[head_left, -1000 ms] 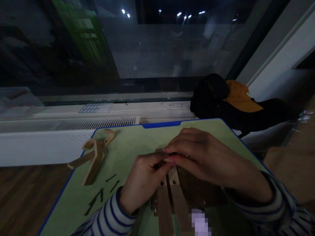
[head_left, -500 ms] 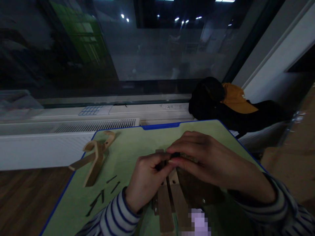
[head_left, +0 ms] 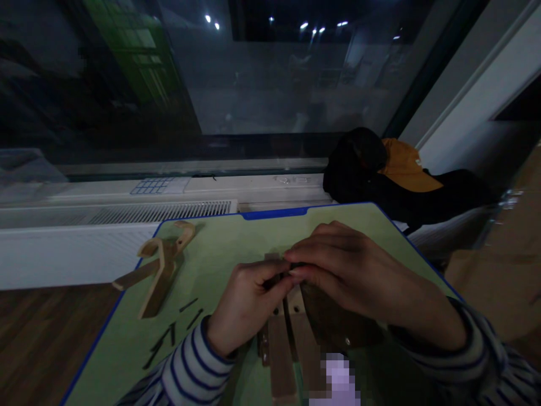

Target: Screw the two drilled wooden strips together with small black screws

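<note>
My left hand (head_left: 245, 304) and my right hand (head_left: 350, 270) meet over a wooden assembly (head_left: 291, 338) of flat slats lying on a green mat (head_left: 220, 248). The left hand's fingers are pinched together at the far end of the slats. My right hand's fingers are curled and pressed onto the same spot, its palm covering a darker wooden piece (head_left: 338, 327). What the fingertips pinch is too small and dark to name.
A second wooden part (head_left: 158, 268) with curved arms lies at the mat's far left. Several thin dark screws or pins (head_left: 177, 324) are scattered near it. A dark bag with an orange cap (head_left: 401, 166) sits beyond the mat's far right corner. A white radiator (head_left: 105, 217) runs under the window.
Both hands stay at the same spot on the slats with only slight finger movement. The view has shifted a little.
</note>
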`<state>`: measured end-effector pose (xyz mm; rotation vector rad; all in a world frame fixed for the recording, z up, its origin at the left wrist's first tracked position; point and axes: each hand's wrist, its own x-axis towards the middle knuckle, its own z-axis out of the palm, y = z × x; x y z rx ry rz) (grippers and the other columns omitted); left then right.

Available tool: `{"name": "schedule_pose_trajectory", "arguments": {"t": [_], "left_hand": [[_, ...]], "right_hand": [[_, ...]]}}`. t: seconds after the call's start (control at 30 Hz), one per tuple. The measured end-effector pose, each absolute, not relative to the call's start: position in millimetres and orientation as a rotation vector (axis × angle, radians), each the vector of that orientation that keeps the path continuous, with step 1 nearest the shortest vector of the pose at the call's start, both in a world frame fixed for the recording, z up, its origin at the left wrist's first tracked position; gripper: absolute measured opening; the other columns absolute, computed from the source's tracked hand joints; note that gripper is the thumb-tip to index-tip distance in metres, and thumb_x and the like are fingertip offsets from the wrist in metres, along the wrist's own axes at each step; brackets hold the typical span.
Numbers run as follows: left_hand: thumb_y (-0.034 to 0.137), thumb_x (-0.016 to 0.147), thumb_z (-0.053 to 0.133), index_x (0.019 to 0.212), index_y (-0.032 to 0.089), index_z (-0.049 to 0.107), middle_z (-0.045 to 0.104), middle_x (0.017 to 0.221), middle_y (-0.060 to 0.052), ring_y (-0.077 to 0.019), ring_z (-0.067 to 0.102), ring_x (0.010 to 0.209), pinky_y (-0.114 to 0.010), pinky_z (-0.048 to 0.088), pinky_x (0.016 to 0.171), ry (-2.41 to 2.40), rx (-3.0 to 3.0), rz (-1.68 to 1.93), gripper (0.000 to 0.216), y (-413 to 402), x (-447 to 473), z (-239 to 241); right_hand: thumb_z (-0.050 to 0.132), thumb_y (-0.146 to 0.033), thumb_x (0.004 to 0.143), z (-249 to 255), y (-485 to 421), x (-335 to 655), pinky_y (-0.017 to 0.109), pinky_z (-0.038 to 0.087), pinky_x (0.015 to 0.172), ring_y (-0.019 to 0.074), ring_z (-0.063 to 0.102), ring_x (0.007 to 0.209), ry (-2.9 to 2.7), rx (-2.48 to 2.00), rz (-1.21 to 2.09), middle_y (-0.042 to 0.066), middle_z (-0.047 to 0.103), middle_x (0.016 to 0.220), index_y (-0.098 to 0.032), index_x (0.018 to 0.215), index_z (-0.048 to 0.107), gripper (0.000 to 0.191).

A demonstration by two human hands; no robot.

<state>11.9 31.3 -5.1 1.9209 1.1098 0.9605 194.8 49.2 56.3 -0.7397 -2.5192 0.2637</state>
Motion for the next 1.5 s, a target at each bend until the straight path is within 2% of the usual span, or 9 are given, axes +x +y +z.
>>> {"name": "schedule_pose_trajectory", "arguments": {"t": [0.23,0.47,0.67,0.8,1.03,1.3,1.5], "left_hand": [[0.021,0.083,0.059,0.078,0.017,0.068,0.064,0.064,0.003,-0.0107,0.056,0.057,-0.019,0.042,0.055,1.142,1.945,1.006,0.011,30.5,14.8,-7.9],[0.019,0.078,0.064,0.083,0.016,0.070,0.069,0.074,-0.001,-0.0107,0.056,0.057,-0.020,0.044,0.058,1.275,1.934,1.167,0.008,26.4,22.5,-10.5],[0.020,0.080,0.063,0.083,0.017,0.070,0.069,0.071,0.000,-0.0109,0.057,0.055,-0.020,0.044,0.055,1.268,1.948,1.134,0.008,26.8,20.7,-10.0],[0.022,0.079,0.064,0.078,0.016,0.070,0.067,0.064,0.001,-0.0107,0.056,0.052,-0.020,0.042,0.051,1.268,1.960,1.092,0.008,27.3,18.2,-8.8],[0.020,0.082,0.060,0.081,0.017,0.069,0.068,0.069,0.001,-0.0113,0.060,0.059,-0.020,0.044,0.056,1.139,1.955,1.002,0.009,31.1,12.4,-5.7],[0.017,0.084,0.055,0.072,0.017,0.065,0.066,0.067,0.002,-0.0102,0.057,0.058,-0.018,0.041,0.054,1.067,1.952,0.918,0.016,33.7,6.8,-2.8],[0.019,0.081,0.059,0.075,0.016,0.068,0.064,0.062,0.002,-0.0104,0.054,0.054,-0.019,0.041,0.052,1.178,1.945,1.025,0.011,31.5,14.0,-5.6]], "right_hand": [[0.050,-0.024,0.089,51.6,45.6,191.9,0.031,0.041,0.075,0.0157,0.055,0.082,-2.452,-0.774,0.197,0.005,0.067,0.091,-0.015,0.101,0.059,0.018],[0.049,-0.027,0.089,60.2,46.7,194.2,0.032,0.040,0.079,0.0160,0.055,0.086,-2.530,-0.859,0.302,0.004,0.066,0.092,-0.016,0.105,0.059,0.021],[0.050,-0.024,0.089,65.4,50.2,197.6,0.026,0.040,0.086,0.0134,0.055,0.098,-2.528,-0.849,0.457,0.004,0.064,0.105,-0.017,0.117,0.054,0.030],[0.049,-0.021,0.089,63.8,50.0,196.6,0.025,0.040,0.083,0.0120,0.057,0.093,-2.537,-0.781,0.514,0.001,0.066,0.103,-0.018,0.112,0.057,0.025],[0.048,-0.027,0.090,56.8,50.9,196.0,0.027,0.041,0.082,0.0128,0.059,0.091,-2.531,-0.809,0.378,0.002,0.067,0.101,-0.018,0.108,0.058,0.023],[0.050,-0.026,0.089,55.0,41.4,189.5,0.032,0.042,0.074,0.0161,0.061,0.081,-2.489,-0.875,0.184,0.002,0.068,0.089,-0.018,0.101,0.058,0.016],[0.049,-0.026,0.089,53.4,38.8,186.1,0.035,0.041,0.075,0.0182,0.060,0.082,-2.471,-0.960,0.142,0.004,0.068,0.091,-0.018,0.101,0.057,0.016]]}}
